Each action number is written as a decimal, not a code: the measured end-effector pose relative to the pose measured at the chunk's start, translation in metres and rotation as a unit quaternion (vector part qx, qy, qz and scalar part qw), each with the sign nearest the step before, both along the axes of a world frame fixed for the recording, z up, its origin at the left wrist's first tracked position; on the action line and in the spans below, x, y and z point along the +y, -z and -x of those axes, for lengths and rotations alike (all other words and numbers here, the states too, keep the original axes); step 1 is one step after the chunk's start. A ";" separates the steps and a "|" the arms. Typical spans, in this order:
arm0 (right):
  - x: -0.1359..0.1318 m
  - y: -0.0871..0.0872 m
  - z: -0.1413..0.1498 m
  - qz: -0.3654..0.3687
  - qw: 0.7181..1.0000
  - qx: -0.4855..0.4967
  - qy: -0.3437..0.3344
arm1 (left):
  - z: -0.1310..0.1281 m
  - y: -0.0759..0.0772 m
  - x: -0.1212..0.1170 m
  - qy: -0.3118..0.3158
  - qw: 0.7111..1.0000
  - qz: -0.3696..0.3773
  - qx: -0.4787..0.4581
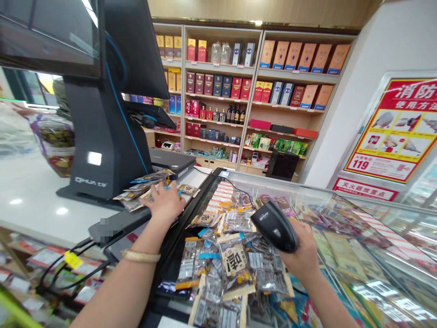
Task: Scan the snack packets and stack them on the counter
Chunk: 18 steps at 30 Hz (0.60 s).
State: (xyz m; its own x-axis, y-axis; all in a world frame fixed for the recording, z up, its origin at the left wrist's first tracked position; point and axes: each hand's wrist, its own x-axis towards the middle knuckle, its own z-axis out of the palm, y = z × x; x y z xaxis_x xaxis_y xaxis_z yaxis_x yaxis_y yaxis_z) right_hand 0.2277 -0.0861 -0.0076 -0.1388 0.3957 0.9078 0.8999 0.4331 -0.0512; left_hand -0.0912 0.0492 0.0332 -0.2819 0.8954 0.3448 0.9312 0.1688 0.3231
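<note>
My right hand (303, 248) grips a black barcode scanner (275, 226), which it holds over a heap of small snack packets (235, 264). The scanner's head points up and to the left, and its cable (235, 183) runs back toward the counter. My left hand (166, 200), with fingers spread, rests on a smaller bunch of similar packets (131, 193) beside the cash register's base. Whether the left fingers pinch any packet does not show. A pale bracelet circles the left wrist.
A dark register terminal (99, 114) rises at left, with a jar (56, 141) behind it. Black cables (80, 246) hang near the counter's front. To the right, a glass case (341, 237) holds bagged snacks. Shelves (221, 66) of boxed bottles line the back wall.
</note>
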 end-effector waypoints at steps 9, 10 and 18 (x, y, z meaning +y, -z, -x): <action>0.000 -0.001 0.002 -0.002 1.000 0.001 -0.009 | 0.013 0.004 0.015 0.093 0.993 -0.069 0.037; 0.000 -0.002 0.002 -0.002 1.000 -0.001 -0.010 | 0.014 0.003 0.016 0.104 0.988 -0.111 0.019; -0.001 -0.004 0.004 -0.001 1.000 0.003 -0.014 | -0.026 0.002 0.009 0.253 0.782 -0.225 -0.524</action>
State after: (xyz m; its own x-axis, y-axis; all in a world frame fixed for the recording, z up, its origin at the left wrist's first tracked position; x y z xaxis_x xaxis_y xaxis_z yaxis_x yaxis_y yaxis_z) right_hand 0.2233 -0.0870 -0.0039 -0.1439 0.3899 0.9095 0.8871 0.4582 -0.0561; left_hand -0.0655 0.0586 0.0314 -0.2704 0.8379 0.4741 0.0265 -0.4858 0.8736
